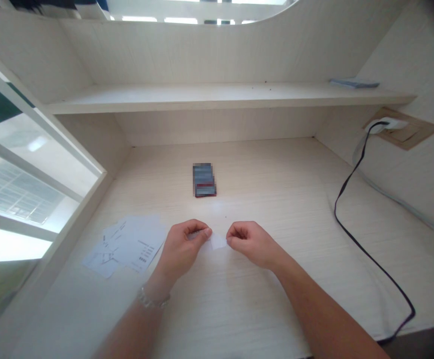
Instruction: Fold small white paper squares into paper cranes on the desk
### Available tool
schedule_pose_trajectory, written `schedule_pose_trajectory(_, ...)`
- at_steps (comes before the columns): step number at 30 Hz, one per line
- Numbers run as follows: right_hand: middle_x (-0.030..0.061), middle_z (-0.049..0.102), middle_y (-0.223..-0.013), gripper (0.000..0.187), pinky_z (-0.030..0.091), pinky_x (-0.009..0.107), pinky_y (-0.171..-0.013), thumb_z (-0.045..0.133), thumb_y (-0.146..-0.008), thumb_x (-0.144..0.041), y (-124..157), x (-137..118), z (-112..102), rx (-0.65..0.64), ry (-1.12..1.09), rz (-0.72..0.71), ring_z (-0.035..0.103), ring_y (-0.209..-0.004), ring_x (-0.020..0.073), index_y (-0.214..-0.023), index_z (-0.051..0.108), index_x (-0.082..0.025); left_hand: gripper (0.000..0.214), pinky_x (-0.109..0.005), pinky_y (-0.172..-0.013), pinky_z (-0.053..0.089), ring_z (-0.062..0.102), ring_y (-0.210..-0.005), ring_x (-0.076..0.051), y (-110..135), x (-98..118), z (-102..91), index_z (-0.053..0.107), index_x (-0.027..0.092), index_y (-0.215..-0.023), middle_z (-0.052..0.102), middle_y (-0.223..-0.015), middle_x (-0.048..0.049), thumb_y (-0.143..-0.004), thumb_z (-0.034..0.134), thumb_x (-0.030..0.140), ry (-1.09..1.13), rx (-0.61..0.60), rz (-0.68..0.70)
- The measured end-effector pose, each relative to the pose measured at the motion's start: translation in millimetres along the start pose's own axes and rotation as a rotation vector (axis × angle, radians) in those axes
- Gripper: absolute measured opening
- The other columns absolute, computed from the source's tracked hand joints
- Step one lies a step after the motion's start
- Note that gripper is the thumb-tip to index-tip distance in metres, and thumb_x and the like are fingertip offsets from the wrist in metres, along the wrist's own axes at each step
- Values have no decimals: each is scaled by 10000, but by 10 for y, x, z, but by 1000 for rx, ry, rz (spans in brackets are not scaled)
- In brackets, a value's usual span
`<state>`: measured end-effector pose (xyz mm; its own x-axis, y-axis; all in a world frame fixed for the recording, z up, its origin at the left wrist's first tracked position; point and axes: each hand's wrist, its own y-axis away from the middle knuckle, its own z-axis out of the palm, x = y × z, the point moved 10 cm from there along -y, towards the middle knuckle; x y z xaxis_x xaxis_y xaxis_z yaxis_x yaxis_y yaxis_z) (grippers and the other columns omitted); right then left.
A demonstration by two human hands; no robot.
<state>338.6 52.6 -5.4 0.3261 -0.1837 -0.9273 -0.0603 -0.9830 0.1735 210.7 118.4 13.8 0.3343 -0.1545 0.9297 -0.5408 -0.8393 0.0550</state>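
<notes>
Fingers of the left hand pinch, thumb against forefinger, a white slip, and we see the curled right hand pinching its right edge. The slip sits between both hands, over the middle of the desk; our left fingers hide part of it. Just beyond lies a dark item, too blurred for us to name. Printed sheets overlap to the left, close beside our braceleted wrist. Well to our right, a black cable drops from the socket and snakes to the front edge. Above the desk's back, a shelf bears something flat.
</notes>
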Motion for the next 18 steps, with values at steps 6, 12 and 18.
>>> schedule_pose_trajectory(6, -17, 514, -620, 105, 346, 227, -537, 525, -749, -238, -20, -3, -135, 102, -154, -33, 451, -581, 101, -703, 571, -155, 208, -215, -566, 405, 514, -614, -123, -23, -69, -154, 621, 136, -737, 607, -684, -23, -730, 606, 343, 152, 113, -43)
schedule_pose_trajectory(12, 6, 565, -674, 158, 399, 251, -596, 525, -785, -308, -60, -13, -94, 137, -223, -71, 508, -631, 122, -758, 572, -160, 213, -219, -588, 426, 549, -647, -132, -32, -81, 61, 627, 145, -775, 632, -722, -27, -755, 576, 350, 162, 18, -33)
schedule_pose_trajectory(18, -3, 553, -648, 157, 345, 228, -525, 498, -800, -284, 2, -89, -28, 66, 40, -65, 468, -588, 109, -747, 587, -166, 185, -226, -617, 422, 576, -678, -143, 25, 26, 302, 661, 172, -783, 665, -737, -19, -782, 514, 286, -50, -188, 40)
